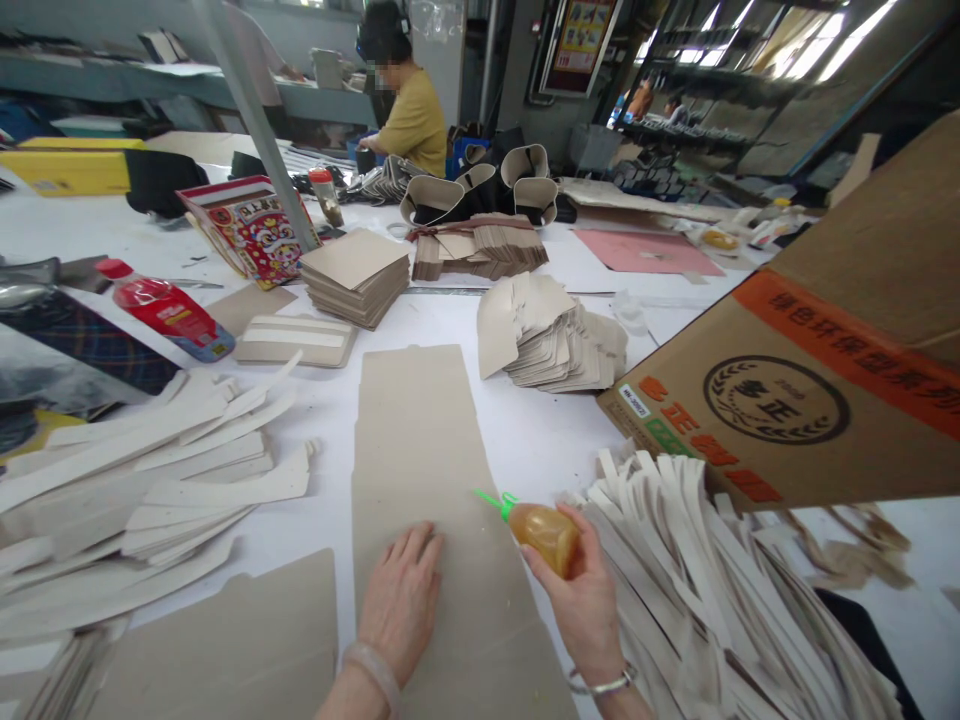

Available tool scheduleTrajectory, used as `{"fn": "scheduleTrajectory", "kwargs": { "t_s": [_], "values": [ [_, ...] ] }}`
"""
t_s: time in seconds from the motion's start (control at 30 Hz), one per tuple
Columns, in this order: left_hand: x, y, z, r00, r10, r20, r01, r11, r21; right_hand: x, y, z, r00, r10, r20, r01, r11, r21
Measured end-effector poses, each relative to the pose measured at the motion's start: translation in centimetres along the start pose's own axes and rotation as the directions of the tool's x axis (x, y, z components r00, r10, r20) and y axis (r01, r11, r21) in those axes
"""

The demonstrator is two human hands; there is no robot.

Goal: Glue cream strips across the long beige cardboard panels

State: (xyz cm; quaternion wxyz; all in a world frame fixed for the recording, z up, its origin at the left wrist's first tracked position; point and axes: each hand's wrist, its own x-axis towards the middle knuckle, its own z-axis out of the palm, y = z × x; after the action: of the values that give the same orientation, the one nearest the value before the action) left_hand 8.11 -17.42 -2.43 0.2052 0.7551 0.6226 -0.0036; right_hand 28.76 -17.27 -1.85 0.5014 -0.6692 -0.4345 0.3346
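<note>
A long grey-beige cardboard panel lies flat on the white table in front of me. Resting on its left half is my left hand, palm down with the fingers stretched out. My right hand is wrapped round a glue bottle filled with amber liquid. The bottle is tipped sideways, its green nozzle pointing left over the panel's right part. A pile of pale fabric-like strips lies just right of that hand. Another cut panel is at the lower left.
A big cardboard box stands at the right. Beyond the panel are stacked boards and a fanned pile of cut pieces. Curved strips and a red-labelled bottle lie left. A person in yellow sits across the table.
</note>
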Motion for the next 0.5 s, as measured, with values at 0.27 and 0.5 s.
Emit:
{"fn": "scheduleTrajectory", "kwargs": {
  "t_s": [0.27, 0.5],
  "values": [
    [3.9, -1.1, -0.8, 0.998, -0.040, -0.050, 0.043, 0.998, 0.048, 3.2, -1.1, 1.5, 0.841, -0.417, 0.345, 0.514, 0.814, -0.271],
    [3.8, -1.3, -0.4, 0.997, -0.061, -0.036, 0.063, 0.997, 0.046, 3.8, -1.1, 1.1, 0.807, -0.418, 0.417, 0.551, 0.787, -0.277]
  ]
}}
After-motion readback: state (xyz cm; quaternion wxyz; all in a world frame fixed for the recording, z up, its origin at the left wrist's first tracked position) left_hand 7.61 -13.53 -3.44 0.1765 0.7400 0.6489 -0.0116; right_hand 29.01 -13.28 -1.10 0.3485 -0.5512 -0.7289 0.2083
